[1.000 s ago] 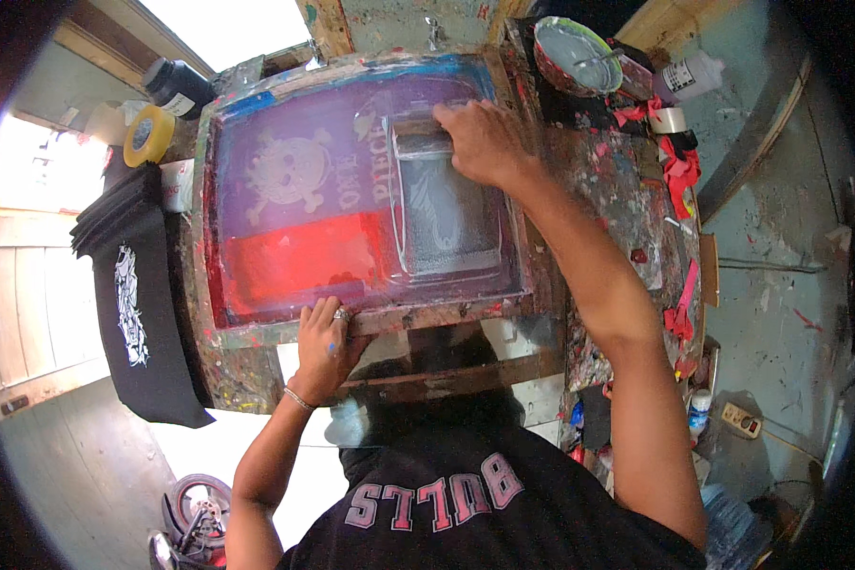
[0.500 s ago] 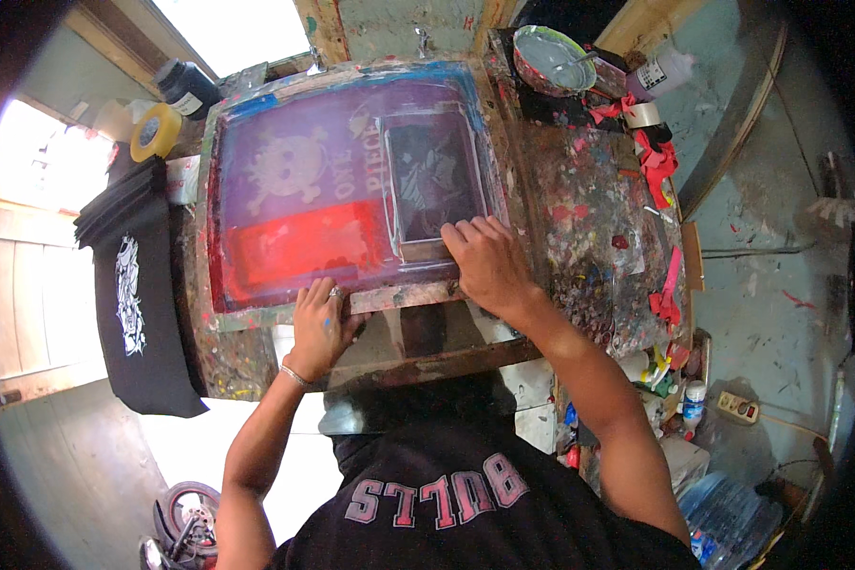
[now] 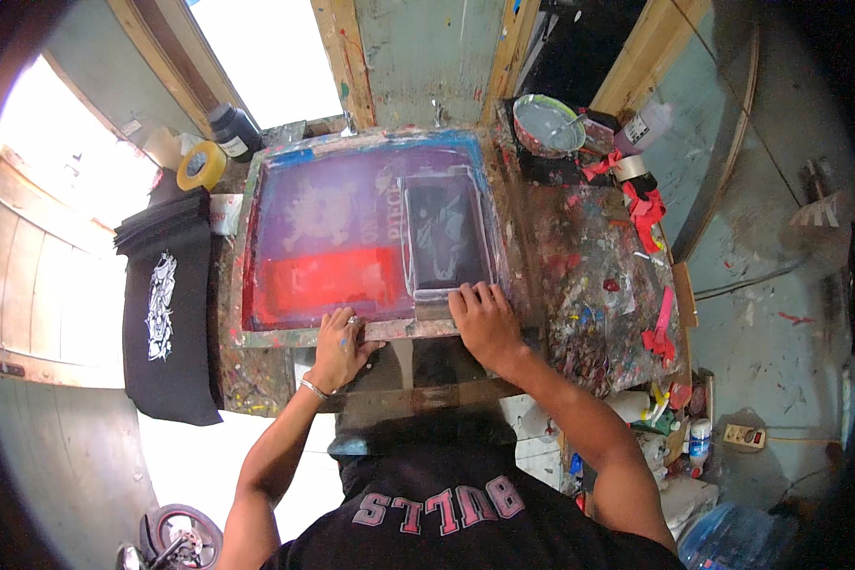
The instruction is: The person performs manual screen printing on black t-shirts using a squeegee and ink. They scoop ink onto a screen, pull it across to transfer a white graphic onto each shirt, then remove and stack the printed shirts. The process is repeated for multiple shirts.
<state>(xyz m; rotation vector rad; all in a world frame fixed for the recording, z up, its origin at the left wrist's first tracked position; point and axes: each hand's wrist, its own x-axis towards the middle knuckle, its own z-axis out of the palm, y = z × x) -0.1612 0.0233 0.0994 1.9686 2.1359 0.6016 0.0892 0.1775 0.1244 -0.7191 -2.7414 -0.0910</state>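
A wooden screen-printing frame (image 3: pixel 408 329) with purple mesh lies on the paint-stained table. Its mesh bears a pale skull design (image 3: pixel 313 214), a red block (image 3: pixel 331 281) at the near left, and a dark window (image 3: pixel 444 233) edged in white ink on the right. My left hand (image 3: pixel 340 348) is closed over the frame's near edge, fingers on top. My right hand (image 3: pixel 487 328) grips a squeegee (image 3: pixel 433 310) that rests on the mesh just below the dark window. The hand covers part of the squeegee.
Black printed fabric (image 3: pixel 166 313) hangs over the table's left side. Behind it are yellow tape (image 3: pixel 200 165) and a dark jar (image 3: pixel 234 132). A bowl of grey ink (image 3: pixel 549 125) stands at the back right. Pink fabric scraps (image 3: pixel 647 211) lie along the right edge.
My right hand and the squeegee have slid slightly toward me, to the near end of the dark window. The left hand stays on the frame edge. The whole view has shifted.
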